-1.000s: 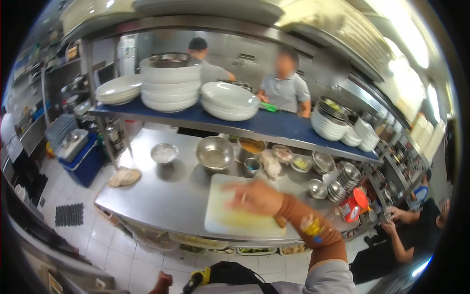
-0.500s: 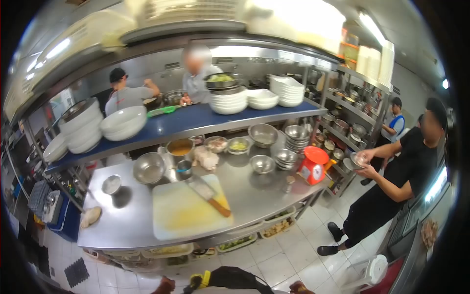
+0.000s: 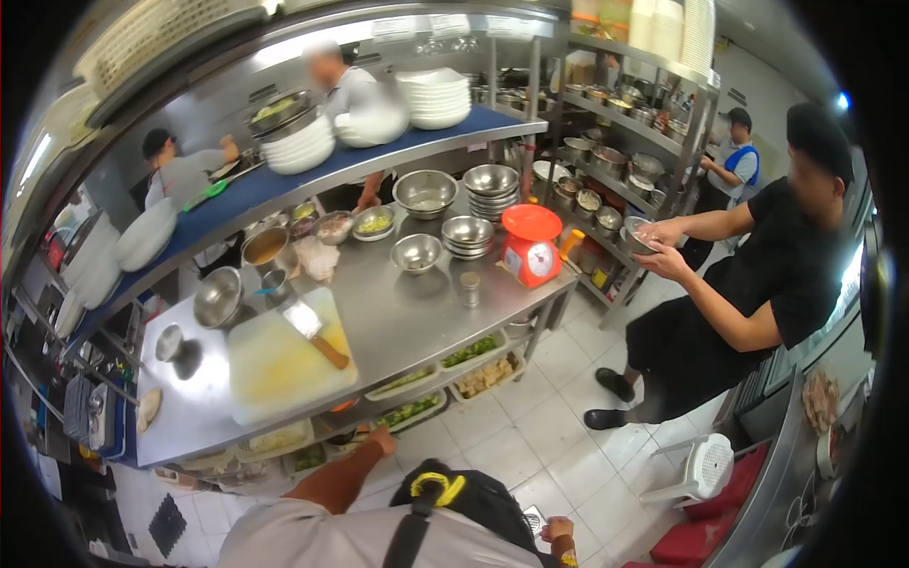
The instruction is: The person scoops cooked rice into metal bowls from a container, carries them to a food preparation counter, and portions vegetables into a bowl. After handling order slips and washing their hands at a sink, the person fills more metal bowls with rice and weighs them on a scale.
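Note:
My left hand (image 3: 382,441) is low beside the containers under the steel table; its fingers are too small and dark to make out. My right hand (image 3: 559,530) hangs at my right side above the tiled floor, fingers curled, with nothing visible in it. On the table a cleaver (image 3: 316,334) with a wooden handle lies across the stained white cutting board (image 3: 284,369), touched by neither hand. Behind the board are a pale piece of meat (image 3: 317,258), a pot of orange liquid (image 3: 266,246) and a steel bowl (image 3: 219,297).
A person in black (image 3: 729,275) stands at the right, holding a small bowl (image 3: 636,235). A red scale (image 3: 531,248) sits at the table's right end. A white stool (image 3: 705,466) stands on the floor. Trays of cut food (image 3: 488,376) line the lower shelf.
The view has turned right. My right hand has left the board and dropped to my side, uncovering the cleaver. My left hand has moved forward towards the table's lower shelf.

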{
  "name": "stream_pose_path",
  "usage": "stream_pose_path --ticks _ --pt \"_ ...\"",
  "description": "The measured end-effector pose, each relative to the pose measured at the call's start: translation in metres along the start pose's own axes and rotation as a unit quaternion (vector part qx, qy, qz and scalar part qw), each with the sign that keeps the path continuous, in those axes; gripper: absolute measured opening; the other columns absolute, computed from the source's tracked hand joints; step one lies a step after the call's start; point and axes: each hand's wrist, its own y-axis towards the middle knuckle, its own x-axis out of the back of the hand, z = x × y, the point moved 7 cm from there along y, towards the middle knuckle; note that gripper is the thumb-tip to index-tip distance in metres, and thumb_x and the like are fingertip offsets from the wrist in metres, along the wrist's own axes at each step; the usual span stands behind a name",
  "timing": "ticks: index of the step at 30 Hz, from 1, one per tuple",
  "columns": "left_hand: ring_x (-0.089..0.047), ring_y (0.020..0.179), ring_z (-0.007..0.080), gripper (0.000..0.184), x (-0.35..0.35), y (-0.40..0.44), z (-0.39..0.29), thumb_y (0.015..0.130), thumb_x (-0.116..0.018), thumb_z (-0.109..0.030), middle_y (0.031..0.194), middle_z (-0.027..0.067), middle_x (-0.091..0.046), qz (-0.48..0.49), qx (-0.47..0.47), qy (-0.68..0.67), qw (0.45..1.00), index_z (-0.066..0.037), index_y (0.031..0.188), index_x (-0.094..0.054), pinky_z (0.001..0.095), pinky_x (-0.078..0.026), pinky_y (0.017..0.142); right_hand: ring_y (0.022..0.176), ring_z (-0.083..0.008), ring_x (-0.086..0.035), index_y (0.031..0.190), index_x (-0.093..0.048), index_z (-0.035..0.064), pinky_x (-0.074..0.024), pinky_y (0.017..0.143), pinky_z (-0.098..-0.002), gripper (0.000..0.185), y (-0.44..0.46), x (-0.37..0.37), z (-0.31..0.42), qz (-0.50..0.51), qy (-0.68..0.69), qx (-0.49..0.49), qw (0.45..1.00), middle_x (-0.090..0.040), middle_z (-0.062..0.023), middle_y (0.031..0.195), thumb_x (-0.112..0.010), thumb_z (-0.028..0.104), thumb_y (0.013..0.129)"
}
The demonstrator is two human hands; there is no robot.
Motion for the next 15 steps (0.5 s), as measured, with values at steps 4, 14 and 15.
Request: stream_pose_path --ticks 4,14,15 --pt "-0.058 0.108 0.0341 0.071 -0.011 0.044 -0.097 0.08 -0.057 -0.026 0.118 0.0261 -0.057 0.024 -0.051 0.073 0.996 0.002 0.139 -0.03 0.0415 -0.046 0.092 0.093 -0.0268 -0.064 0.083 -0.07 0.0166 -0.0513 0.081 -0.0389 0.031 -0.008 0.009 -0.004 0.011 -0.661 0.2 0.723 -0.069 -0.0059 0.091 -0.065 0.043 0.067" --pt "-0.059 0.092 0.0308 0.051 -0.082 0.115 -0.21 0.079 -0.058 -0.022 0.103 0.0229 -0.059 0.131 -0.045 0.136 0.981 0.002 0.123 -0.047 0.0397 -0.048 0.079 0.101 -0.0274 -0.06 0.096 -0.067 0.0164 -0.0473 0.087 -0.0443 0.036 -0.029 0.1 -0.071 -0.044 -0.559 0.055 0.826 -0.065 -0.0095 0.105 -0.059 0.043 0.073" --pt "-0.06 0.083 0.0296 0.045 -0.088 0.126 -0.224 0.079 -0.059 -0.02 0.095 0.0218 -0.06 0.149 -0.059 0.134 0.978 0.002 0.117 -0.05 0.0391 -0.048 0.072 0.101 -0.0275 -0.06 0.097 -0.067 0.0161 -0.0469 0.087 -0.0447 0.036 -0.031 0.105 -0.066 -0.052 -0.583 0.066 0.808 -0.065 -0.0098 0.105 -0.058 0.042 0.073"
